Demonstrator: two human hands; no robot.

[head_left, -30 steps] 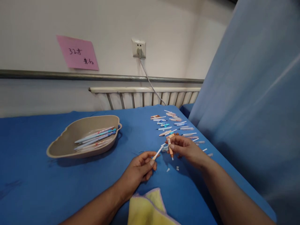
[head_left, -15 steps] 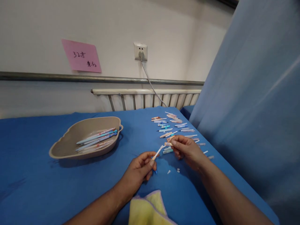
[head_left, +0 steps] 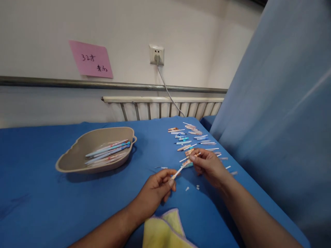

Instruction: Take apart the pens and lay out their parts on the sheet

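My left hand [head_left: 157, 187] pinches a thin white tube [head_left: 178, 173] with a peach-coloured end between thumb and fingers. The tube slants up to the right. In my right hand [head_left: 209, 167] is a patterned peach pen barrel [head_left: 186, 163], gripped by thumb and fingertips. The tube's upper end meets the barrel's lower end; how far inside it sits, I cannot tell. Behind the right hand lie rows of loose pen parts [head_left: 184, 142], some partly covered by it. Small white pieces [head_left: 198, 187] rest on the blue cloth below the hands.
A beige basin [head_left: 74, 167] with several pens [head_left: 107, 153] stands to the left on the blue-covered surface [head_left: 103, 196]. A yellow cloth [head_left: 162, 230] lies in front. On the right hangs a blue curtain [head_left: 274, 103]. A white railing [head_left: 155, 100] runs along the back.
My right hand has turned the barrel so that it lines up with the white tube. My left hand has moved slightly right and down, and the two parts now touch.
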